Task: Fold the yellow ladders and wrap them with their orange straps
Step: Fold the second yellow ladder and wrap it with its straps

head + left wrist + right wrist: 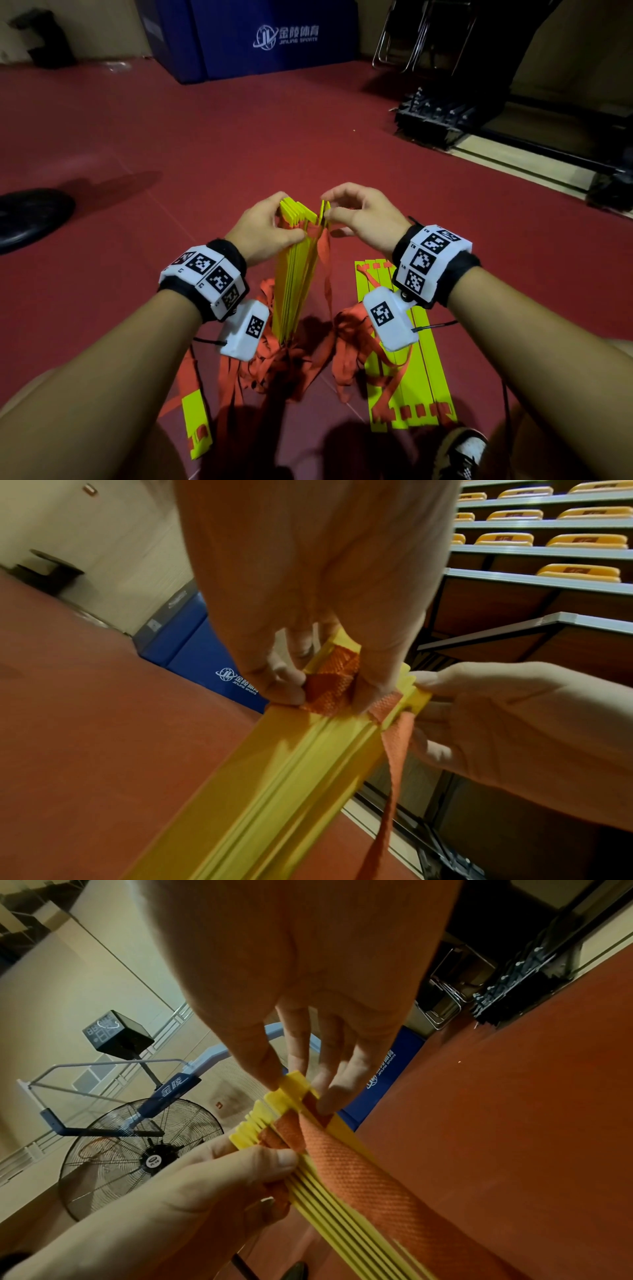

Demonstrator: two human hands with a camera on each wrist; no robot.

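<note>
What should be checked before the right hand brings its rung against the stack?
1. Left hand grips the stack of rungs: ok.
2. Right hand pinches the next rung: ok.
3. Rung tops level in the stack: not ok, they sit stepped in the right wrist view.
4. Strap clear of the gap between rung and stack: not ok, it drapes across the rung edges.
5. Loose straps on the floor untangled: cannot tell, they lie in a heap.
6. Second ladder out of the way: ok, flat on the floor to the right.
</note>
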